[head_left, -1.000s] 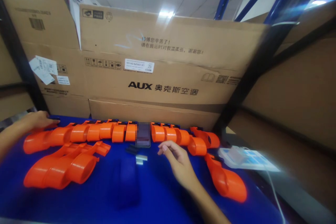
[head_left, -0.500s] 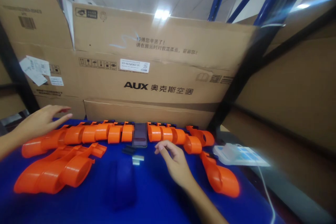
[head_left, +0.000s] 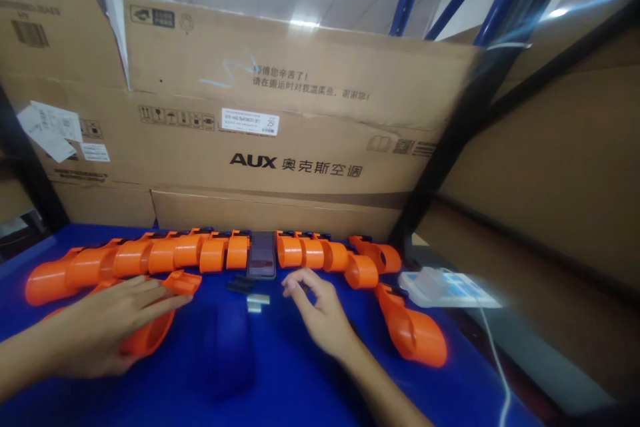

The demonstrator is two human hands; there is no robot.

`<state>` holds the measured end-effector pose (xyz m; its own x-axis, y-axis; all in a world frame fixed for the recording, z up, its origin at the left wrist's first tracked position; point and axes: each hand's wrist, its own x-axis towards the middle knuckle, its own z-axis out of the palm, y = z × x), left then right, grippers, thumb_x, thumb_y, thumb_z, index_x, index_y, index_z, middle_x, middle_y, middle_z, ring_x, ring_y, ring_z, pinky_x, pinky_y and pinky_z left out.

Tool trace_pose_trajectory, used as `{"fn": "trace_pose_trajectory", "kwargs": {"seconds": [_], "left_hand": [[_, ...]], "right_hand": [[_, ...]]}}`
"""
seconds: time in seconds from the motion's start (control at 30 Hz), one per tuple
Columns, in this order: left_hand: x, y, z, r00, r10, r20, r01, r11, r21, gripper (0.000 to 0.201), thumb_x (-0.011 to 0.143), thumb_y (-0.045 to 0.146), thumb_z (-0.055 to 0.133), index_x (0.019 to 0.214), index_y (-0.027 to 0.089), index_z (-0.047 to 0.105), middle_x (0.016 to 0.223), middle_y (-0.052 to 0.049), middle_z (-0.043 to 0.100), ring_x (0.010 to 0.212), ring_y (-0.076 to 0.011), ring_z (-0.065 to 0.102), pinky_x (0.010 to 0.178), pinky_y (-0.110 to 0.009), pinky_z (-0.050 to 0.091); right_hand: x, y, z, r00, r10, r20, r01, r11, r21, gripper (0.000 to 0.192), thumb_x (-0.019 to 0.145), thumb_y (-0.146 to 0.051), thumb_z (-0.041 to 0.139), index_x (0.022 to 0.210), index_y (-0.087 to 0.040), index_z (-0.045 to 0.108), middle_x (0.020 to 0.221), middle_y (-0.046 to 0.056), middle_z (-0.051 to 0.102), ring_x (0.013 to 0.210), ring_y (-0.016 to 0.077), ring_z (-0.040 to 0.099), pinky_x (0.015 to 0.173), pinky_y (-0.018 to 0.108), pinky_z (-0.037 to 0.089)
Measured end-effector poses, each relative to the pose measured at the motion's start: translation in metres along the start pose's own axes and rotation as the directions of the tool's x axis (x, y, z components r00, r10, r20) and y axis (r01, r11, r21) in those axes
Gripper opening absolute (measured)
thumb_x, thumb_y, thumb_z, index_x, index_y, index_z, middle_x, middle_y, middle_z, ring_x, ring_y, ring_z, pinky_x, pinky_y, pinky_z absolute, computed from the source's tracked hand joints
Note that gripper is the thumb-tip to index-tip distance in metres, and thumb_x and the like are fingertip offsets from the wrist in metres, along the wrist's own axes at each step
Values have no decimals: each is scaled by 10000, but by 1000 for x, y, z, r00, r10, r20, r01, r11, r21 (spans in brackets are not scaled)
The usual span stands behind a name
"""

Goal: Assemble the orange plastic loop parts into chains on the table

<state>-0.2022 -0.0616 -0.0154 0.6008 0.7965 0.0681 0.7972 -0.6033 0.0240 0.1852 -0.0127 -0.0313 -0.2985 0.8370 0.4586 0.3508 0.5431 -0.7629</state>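
Note:
My left hand (head_left: 107,323) lies over the orange ring-shaped parts at the front left, its fingers stretched across them and its palm covering most of them. One part's flat clip end (head_left: 183,282) shows beyond the fingertips, and an orange ring (head_left: 153,337) shows beneath the hand. I cannot see a firm hold on either. Right of centre, my right hand (head_left: 317,310) hovers above the blue cloth with fingers curled in and thumb tip close to the forefinger; nothing shows in it. Nearest to it are two small pale metal-looking pieces (head_left: 257,302) and small black pieces (head_left: 241,285).
A row of orange rings with dark clips (head_left: 163,257) runs along the back, broken by a phone (head_left: 262,255). More orange rings (head_left: 420,337) lie at right, beside a white power strip (head_left: 450,288) with a cable. A dark blue block (head_left: 233,347) sits in front. Cardboard (head_left: 300,120) walls the back.
My left hand has come down and toward me from above the back-left row onto the front-left orange parts. My right hand keeps its curled pose. The view has shifted slightly.

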Motion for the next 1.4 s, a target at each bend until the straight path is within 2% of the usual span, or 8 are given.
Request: {"fn": "trace_pose_trajectory", "kwargs": {"seconds": [0.3,0.5,0.6,0.7,0.8,0.9,1.13,1.4], "left_hand": [[45,90,-15,962,232,-144,-243,968,-67,995,698,107,657,1540,436,241,1546,-10,438,1338,-358,489,1124,-549,341],[88,126,-5,908,338,-246,-399,877,-268,898,747,344,780,1518,414,326,1599,-68,345,1364,-414,417,1111,-604,291],[112,129,7,905,-16,-426,-271,750,-604,834,803,567,674,1529,353,324,1598,-103,340,1382,-384,382,1122,-553,293],[139,129,21,866,-441,-237,-73,356,-931,590,915,540,529,1447,295,458,1261,-122,654,1073,-280,637,956,-416,462],[157,121,34,890,-456,-14,-6,18,-1000,490,838,568,631,1188,227,654,735,-27,692,653,-202,650,654,-308,491],[163,103,41,812,-584,13,-74,-125,-989,396,745,566,726,932,220,679,574,26,625,472,-146,558,499,-258,412],[157,75,43,724,-687,-61,-185,-108,-977,341,710,535,751,738,216,635,552,5,650,469,-150,571,499,-257,431],[154,83,45,716,-698,-13,-158,-144,-977,503,701,552,757,1042,198,651,560,-4,678,447,-152,585,467,-234,414]], "right_hand": [[1,-1,27,978,138,156,-181,934,309,395,958,-468,526,1269,-233,590,802,14,692,677,162,602,649,283,487],[7,16,31,951,302,67,-290,797,531,356,892,-538,579,895,-190,651,593,-29,575,473,106,457,454,216,350],[10,21,31,935,353,-20,-274,760,590,385,886,-565,564,795,-192,591,551,-32,576,433,102,433,425,215,324],[12,19,33,939,344,10,-282,751,597,405,915,-587,510,881,-193,594,588,-16,602,442,121,467,428,232,365],[11,17,30,961,275,34,-262,860,437,448,985,-570,379,907,-191,606,609,-5,598,489,139,508,480,254,407],[8,19,24,993,114,25,-114,993,4,436,1033,-468,325,911,-200,646,719,28,631,663,170,565,649,294,449],[1,28,30,918,-63,392,297,765,-571,225,948,-281,566,1134,-233,683,987,69,587,896,208,508,792,329,396],[3,29,22,971,-75,229,192,813,-550,92,882,-164,558,854,-193,640,920,70,617,877,214,529,800,355,415]]}}
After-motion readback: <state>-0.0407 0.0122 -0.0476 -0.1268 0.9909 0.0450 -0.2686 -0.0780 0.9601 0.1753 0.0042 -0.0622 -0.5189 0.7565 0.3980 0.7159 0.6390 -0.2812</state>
